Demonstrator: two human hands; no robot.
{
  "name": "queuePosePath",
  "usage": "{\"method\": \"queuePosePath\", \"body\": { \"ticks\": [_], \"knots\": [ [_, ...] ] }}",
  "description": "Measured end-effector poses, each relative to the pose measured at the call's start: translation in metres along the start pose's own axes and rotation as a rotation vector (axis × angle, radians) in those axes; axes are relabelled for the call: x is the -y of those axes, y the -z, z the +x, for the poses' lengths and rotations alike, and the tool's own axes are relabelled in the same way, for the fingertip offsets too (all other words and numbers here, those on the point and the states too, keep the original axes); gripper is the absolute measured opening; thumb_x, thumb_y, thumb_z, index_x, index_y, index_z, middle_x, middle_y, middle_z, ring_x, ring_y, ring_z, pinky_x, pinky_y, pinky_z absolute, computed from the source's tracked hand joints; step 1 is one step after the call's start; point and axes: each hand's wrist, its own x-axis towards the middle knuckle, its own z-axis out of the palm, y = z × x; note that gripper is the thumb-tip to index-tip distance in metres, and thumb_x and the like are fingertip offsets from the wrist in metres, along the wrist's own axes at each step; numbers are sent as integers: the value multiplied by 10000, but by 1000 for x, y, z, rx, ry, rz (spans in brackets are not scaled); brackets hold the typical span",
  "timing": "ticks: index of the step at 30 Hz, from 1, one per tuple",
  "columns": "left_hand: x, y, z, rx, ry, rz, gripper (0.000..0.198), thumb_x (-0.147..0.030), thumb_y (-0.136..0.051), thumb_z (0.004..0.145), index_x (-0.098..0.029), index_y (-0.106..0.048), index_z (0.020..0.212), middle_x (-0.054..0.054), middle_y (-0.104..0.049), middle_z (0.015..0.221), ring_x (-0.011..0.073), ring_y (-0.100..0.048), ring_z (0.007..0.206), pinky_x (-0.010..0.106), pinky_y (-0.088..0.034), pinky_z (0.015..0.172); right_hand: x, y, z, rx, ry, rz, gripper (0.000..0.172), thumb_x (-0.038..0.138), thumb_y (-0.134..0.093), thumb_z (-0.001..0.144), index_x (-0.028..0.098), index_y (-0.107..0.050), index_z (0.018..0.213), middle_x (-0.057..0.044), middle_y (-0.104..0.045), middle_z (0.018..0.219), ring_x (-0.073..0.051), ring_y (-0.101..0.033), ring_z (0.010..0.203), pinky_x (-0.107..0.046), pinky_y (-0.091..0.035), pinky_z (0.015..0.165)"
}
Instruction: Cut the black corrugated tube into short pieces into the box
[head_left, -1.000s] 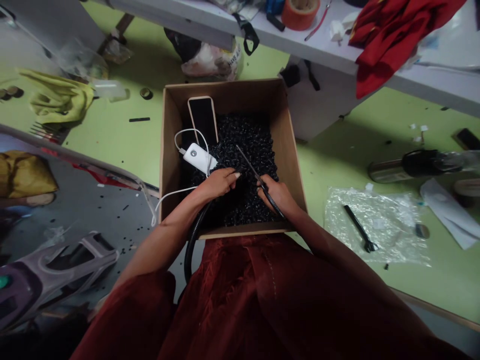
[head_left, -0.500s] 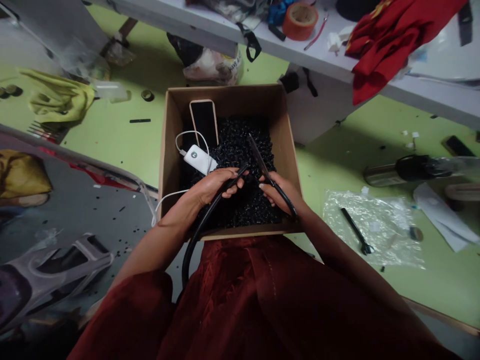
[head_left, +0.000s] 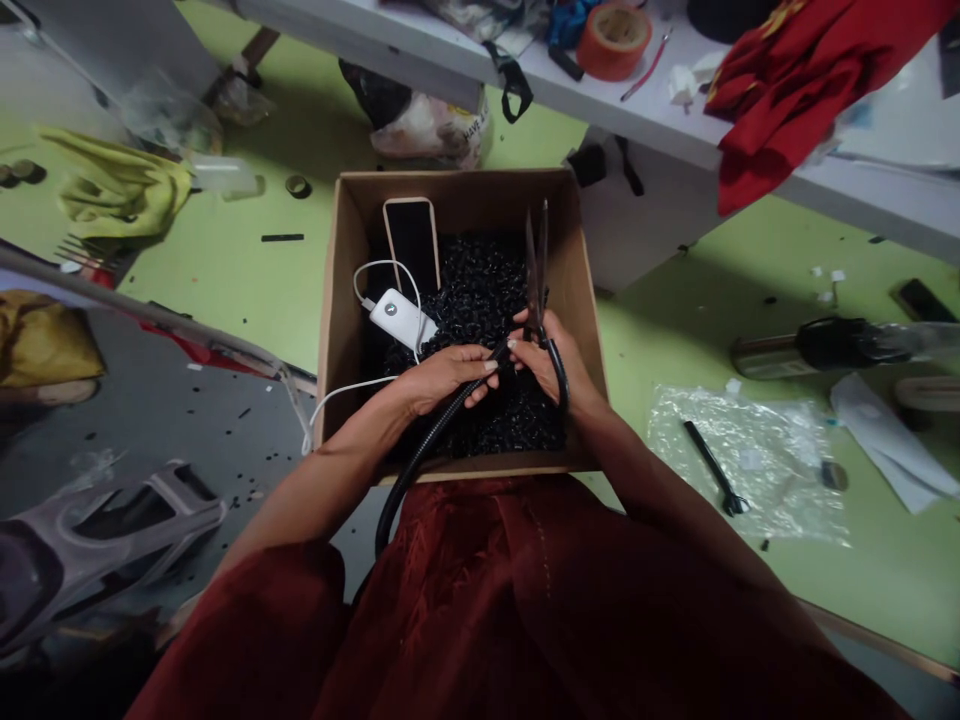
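A black corrugated tube (head_left: pixel 426 440) runs up from beside my lap into my left hand (head_left: pixel 450 378), which is closed around it near its end. My right hand (head_left: pixel 553 362) holds black-handled scissors (head_left: pixel 536 270), their blades slightly parted and pointing away from me. The right fingertips meet the tube's end close to the left hand. Both hands are above a cardboard box (head_left: pixel 589 300) filled with small black pieces (head_left: pixel 480 285). A phone (head_left: pixel 414 240) leans in the box's far left corner, beside a white power bank (head_left: pixel 401 318) with a white cable.
A white shelf (head_left: pixel 660 120) crosses the far side, bearing orange tape (head_left: pixel 613 42) and red cloth (head_left: pixel 780 120). At right lie a clear plastic bag (head_left: pixel 787 430), a black stick-like part (head_left: pixel 712 465) and a flask (head_left: pixel 795 348). A yellow cloth (head_left: pixel 120 185) is at left.
The scissors have swung from pointing left to pointing away from me, and their blades have parted. My right hand has moved left to touch the tube's end beside my left hand.
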Motion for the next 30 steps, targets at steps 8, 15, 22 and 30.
{"method": "queuePosePath", "body": {
  "ticks": [8,15,22,30],
  "knots": [
    [5,-8,2,89,51,43,315,-277,-680,759,-128,-545,1001,-28,-540,719,47,-505,519,193,-418,473,-16,5,3,21,-147,258,387,330,-658,673,252,-480,1008,42,-552,810,-102,-546,640,-252,-485,586],
    [8,-9,3,-33,57,116,300,-247,-699,749,-143,-488,935,-66,-513,608,56,-512,473,206,-453,483,-21,8,8,-60,-149,276,414,344,-661,662,258,-460,1013,52,-524,787,-93,-522,623,-240,-479,565],
    [1,-7,7,-243,1,100,68,-166,-570,847,-125,-529,811,-33,-537,647,49,-529,482,197,-449,486,-26,8,6,-77,-51,116,385,451,-581,772,273,-434,1080,23,-545,841,-118,-561,690,-271,-511,632],
    [-21,8,0,-422,-198,-61,102,-178,-483,895,-123,-568,902,-31,-484,668,23,-397,450,167,-255,389,-21,4,-6,89,21,-184,428,470,-531,838,220,-484,1182,-50,-632,941,-182,-625,809,-346,-494,777]
  ]
}}
